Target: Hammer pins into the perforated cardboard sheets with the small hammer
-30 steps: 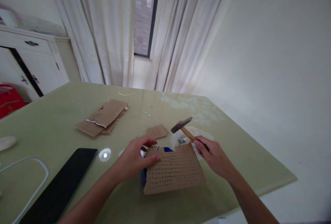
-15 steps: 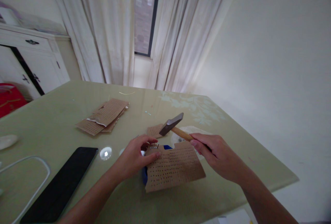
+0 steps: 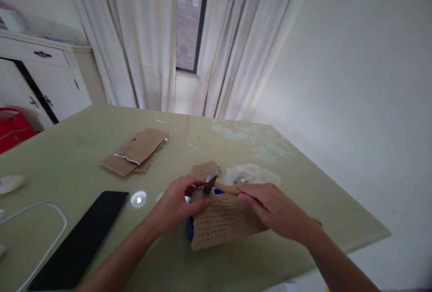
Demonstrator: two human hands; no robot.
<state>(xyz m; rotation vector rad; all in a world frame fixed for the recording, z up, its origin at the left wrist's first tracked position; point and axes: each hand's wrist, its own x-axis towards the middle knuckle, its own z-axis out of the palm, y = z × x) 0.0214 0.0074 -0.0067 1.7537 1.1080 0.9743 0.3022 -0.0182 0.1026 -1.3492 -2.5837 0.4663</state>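
Note:
A wooden-handled hammer (image 3: 229,189) is in my right hand (image 3: 275,208), whose fingers are wrapped round the handle. Its metal head is down at the far left corner of a brown cardboard piece (image 3: 226,220) punched with rows of small holes. My left hand (image 3: 177,204) is closed at that corner, thumb pressed on the cardboard and fingers curled behind. Something thin and metallic shows by its fingertips, too small to make out. Under the cardboard, a blue object (image 3: 190,229) is mostly hidden.
Behind the hands lie a small perforated cardboard scrap (image 3: 202,169) and a clear plastic bag (image 3: 253,175) with small dark items. A stack of perforated cardboard (image 3: 140,150) is at the left. Nearer are a black flat device (image 3: 84,238), a white cable (image 3: 57,211) and a white mouse-like object (image 3: 10,184).
The hammer has swung down and left, its head now beside my left fingertips. My right hand has followed it lower and leftward. My left hand and the cardboard have hardly moved.

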